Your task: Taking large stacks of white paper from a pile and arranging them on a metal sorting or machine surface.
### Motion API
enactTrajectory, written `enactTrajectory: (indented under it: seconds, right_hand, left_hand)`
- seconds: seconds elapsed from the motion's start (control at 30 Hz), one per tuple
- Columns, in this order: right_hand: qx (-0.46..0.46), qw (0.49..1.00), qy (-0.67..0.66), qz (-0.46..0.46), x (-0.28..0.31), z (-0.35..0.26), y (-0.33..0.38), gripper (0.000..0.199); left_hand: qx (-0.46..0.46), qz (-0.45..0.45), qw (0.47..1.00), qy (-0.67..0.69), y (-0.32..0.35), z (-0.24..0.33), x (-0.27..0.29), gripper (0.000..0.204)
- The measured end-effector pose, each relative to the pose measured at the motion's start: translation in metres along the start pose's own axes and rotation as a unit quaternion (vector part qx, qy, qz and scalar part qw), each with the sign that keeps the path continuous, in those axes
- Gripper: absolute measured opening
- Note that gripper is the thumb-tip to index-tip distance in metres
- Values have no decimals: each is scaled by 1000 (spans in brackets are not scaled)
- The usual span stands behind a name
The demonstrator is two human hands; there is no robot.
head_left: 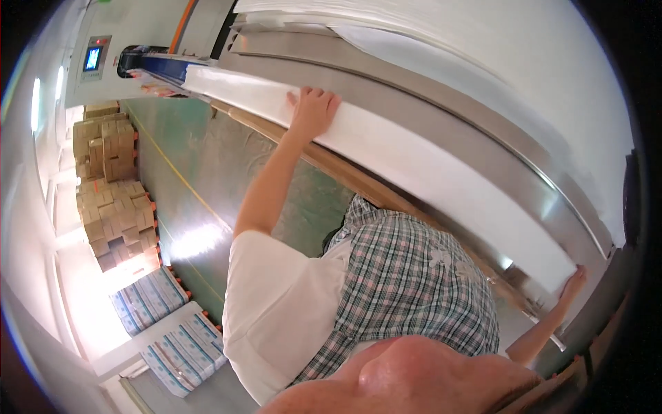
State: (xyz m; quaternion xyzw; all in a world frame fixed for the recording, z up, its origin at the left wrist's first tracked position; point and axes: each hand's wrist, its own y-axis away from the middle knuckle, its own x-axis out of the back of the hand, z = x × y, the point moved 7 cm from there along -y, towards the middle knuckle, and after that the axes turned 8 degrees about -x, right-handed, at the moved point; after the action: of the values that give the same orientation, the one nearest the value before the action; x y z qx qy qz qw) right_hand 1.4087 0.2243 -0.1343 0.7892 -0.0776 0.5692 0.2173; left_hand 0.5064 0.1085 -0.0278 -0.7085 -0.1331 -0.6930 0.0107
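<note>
A long white bar-shaped stack (420,162), which looks like folded paper, slants from the upper left to the lower right on a metal ledge in front of me. My left hand (315,114) lies over its upper-left part, fingers bent across the top edge. At its lower-right end, my right hand (574,281) is closed against the end face; some of its fingers are hidden. Just beyond the stack runs a steel plate (427,103), with a broad white sheet (524,55) above it. Further left along the same line is a blue guide (165,67).
A brown rail (352,176) runs between my checked apron (414,276) and the ledge. At the far left are stacked cartons (114,214) and blue-and-white wrapped packs (183,352) beside a green floor (200,145). A lit control panel (93,58) is at the upper left.
</note>
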Motion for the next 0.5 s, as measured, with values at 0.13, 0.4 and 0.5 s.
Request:
enactTrajectory:
  seconds: [0.13,0.4,0.5]
  right_hand:
    - [-31,996,-79,14,12,38,54,45]
    - [-45,991,85,95,31,91,62,39]
    - [7,978,86,190,50,51,75,33]
  left_hand:
    - [-34,65,997,33,2,9,5,21]
    - [-130,148,975,100,6,24,9,24]
    - [-184,67,961,196,-7,56,28,26]
